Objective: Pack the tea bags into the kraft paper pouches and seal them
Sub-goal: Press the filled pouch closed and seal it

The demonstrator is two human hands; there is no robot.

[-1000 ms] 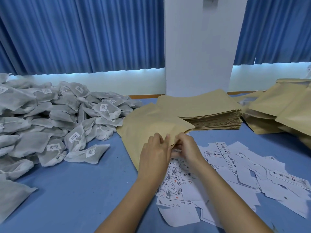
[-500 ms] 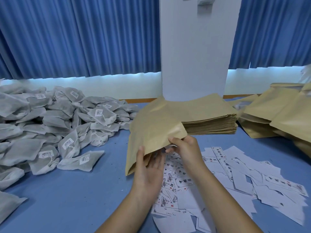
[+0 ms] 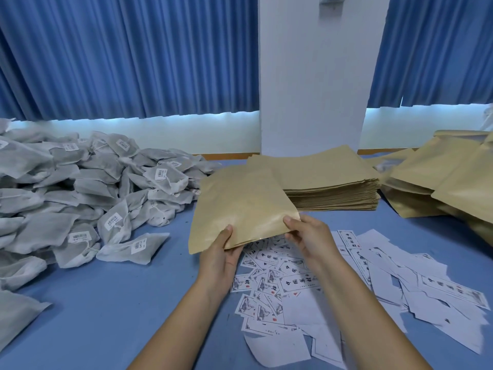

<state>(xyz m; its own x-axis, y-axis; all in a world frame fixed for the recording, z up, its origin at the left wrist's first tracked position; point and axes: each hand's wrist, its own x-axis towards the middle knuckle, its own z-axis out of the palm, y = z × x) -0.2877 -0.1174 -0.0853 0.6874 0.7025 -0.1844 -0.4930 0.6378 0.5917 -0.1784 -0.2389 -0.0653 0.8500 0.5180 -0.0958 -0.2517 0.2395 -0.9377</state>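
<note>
Above the middle of the desk (image 3: pixel 106 303), the pouch (image 3: pixel 240 209) has come up off the surface. The left hand (image 3: pixel 218 257) and right hand (image 3: pixel 312 236) each pinch its near edge, probably to open the mouth. The tea bags (image 3: pixel 106 196) are heaped to the left.

Bright, even cool light; glow under curtains (image 3: pixel 128 62); soft shadows; edges bent, slightly blurry.
</note>
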